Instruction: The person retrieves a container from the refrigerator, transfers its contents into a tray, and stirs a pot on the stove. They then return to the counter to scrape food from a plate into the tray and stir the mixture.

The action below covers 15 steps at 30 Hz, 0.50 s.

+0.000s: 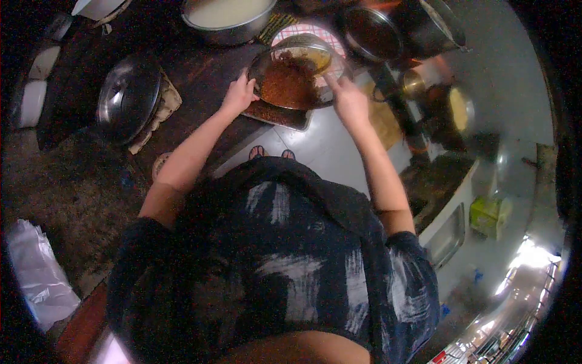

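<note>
A round metal bowl (254,64) is held out in front of me, with a reddish-brown, crumbly-looking mass (288,82) inside. Something yellowish (318,59) shows at its far right side; I cannot make out what it is. My left hand (241,95) is closed on the bowl's left rim. On the opposite side, my right hand (348,100) grips the right rim, a finger reaching over the inner wall. Partly hidden under the bowl is a rectangular metal tray (297,124) holding more brown material at the edge of the dark counter (200,73).
A large pot of whitish liquid (230,15) and a red-checked round item (303,30) are beyond the bowl. Dark pans (373,33) stand at upper right. To the left, a shiny black wok or lid (128,97) rests on cardboard-like material (159,115). Silvery plastic sheeting (42,276) lies lower left.
</note>
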Each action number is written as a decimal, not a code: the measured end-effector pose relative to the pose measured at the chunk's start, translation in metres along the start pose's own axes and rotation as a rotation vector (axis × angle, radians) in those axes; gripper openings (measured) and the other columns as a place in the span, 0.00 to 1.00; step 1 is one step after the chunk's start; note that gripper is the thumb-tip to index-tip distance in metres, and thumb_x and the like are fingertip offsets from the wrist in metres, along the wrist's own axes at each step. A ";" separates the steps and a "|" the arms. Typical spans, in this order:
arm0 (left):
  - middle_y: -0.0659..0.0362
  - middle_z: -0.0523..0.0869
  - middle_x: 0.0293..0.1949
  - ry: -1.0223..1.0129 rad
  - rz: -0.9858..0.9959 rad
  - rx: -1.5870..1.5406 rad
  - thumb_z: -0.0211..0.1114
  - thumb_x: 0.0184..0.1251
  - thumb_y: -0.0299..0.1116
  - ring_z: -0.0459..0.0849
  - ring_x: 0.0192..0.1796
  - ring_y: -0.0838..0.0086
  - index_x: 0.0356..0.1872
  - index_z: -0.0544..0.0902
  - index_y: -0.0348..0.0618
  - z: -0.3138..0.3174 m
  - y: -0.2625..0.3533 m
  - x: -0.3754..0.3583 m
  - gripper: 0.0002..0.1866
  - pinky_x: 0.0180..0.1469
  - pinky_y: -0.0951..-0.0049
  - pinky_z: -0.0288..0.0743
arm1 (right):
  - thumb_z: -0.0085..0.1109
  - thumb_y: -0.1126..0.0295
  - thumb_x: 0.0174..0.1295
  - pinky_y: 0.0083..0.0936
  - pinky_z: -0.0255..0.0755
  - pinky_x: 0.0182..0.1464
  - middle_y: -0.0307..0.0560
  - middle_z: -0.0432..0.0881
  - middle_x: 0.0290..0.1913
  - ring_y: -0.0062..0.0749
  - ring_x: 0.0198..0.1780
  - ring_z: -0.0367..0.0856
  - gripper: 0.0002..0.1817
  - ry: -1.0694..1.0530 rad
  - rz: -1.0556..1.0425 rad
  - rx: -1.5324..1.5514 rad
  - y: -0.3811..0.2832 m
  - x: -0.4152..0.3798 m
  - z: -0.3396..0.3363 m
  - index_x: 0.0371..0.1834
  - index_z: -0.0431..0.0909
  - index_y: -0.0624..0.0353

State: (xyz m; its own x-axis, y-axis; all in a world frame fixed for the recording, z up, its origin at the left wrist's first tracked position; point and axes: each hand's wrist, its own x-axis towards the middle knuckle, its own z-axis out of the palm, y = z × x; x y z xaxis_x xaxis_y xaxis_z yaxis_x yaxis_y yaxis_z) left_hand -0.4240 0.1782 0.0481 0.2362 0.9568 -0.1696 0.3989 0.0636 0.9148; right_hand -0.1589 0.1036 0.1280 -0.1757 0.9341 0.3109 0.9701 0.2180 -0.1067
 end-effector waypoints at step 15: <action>0.42 0.81 0.30 0.101 0.051 0.178 0.47 0.66 0.33 0.84 0.29 0.60 0.59 0.59 0.34 -0.004 -0.011 -0.007 0.23 0.36 0.62 0.75 | 0.44 0.76 0.54 0.43 0.71 0.29 0.52 0.75 0.30 0.49 0.29 0.76 0.17 -0.065 0.179 0.040 0.007 -0.031 0.040 0.48 0.72 0.49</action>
State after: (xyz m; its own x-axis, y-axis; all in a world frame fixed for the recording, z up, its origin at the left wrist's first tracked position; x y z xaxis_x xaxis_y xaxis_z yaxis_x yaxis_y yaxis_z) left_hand -0.4332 0.1716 0.0409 0.1737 0.9817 -0.0785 0.5407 -0.0284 0.8407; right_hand -0.1532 0.0876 0.0793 -0.0132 0.9750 0.2220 0.9797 0.0570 -0.1922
